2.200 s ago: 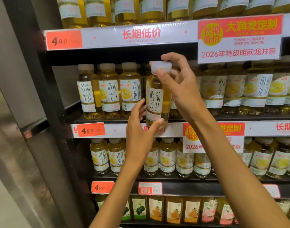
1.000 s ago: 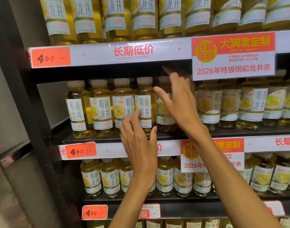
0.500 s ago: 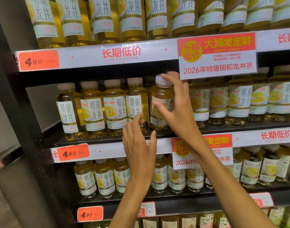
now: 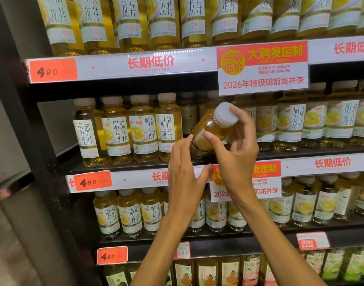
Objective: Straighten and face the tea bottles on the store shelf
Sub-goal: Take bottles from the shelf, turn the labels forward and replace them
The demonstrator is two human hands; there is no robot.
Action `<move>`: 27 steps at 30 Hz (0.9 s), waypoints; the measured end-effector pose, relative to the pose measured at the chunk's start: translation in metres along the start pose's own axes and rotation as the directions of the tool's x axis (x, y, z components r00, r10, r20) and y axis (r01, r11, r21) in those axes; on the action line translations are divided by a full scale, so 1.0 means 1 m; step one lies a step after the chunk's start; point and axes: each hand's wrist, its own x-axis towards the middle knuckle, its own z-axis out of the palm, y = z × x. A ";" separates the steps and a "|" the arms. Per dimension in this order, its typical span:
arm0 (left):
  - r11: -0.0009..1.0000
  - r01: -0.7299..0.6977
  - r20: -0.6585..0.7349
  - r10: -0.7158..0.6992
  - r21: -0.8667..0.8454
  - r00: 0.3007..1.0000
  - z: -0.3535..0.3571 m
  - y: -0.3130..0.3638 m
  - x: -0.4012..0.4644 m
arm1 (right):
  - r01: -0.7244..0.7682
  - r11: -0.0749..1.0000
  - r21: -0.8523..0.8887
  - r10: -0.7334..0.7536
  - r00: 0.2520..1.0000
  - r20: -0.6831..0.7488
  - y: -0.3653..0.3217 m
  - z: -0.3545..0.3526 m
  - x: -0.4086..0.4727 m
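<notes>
Now my right hand (image 4: 236, 153) grips a tilted bottle (image 4: 213, 129); my left hand (image 4: 185, 178), fingers relaxed, touches its label. Next I should stand it upright on the shelf (image 4: 135, 167), at 3 o'clock of the row.

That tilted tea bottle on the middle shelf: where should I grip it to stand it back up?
Grip the tilted bottle at its white cap and shoulder, coming from the front right. It leans cap-forward toward you, so the top is exposed, while neighbouring bottles crowd its base. The right hand already holds it there.
</notes>
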 end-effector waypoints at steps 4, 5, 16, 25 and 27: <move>0.996 0.006 0.002 -0.006 -0.090 1.000 -0.007 0.002 -0.005 | 0.021 0.992 0.122 -0.024 0.999 0.023 -0.019 -0.004 -0.005; 0.993 0.015 0.018 -0.013 -0.113 1.000 -0.010 0.004 -0.007 | 0.008 0.990 0.143 -0.015 0.999 0.042 -0.024 -0.005 -0.005; 0.739 0.426 0.436 -0.198 -0.522 0.878 -0.044 0.015 -0.068 | -0.474 0.838 0.270 0.346 0.845 0.409 -0.023 -0.019 -0.016; 0.521 0.721 0.661 -0.344 -0.457 0.667 -0.043 0.003 -0.111 | -0.674 0.715 0.188 0.520 0.692 0.501 -0.007 -0.021 -0.038; 0.451 0.770 0.677 -0.390 -0.451 0.624 -0.042 0.001 -0.118 | -0.687 0.703 0.183 0.529 0.677 0.512 -0.005 -0.020 -0.044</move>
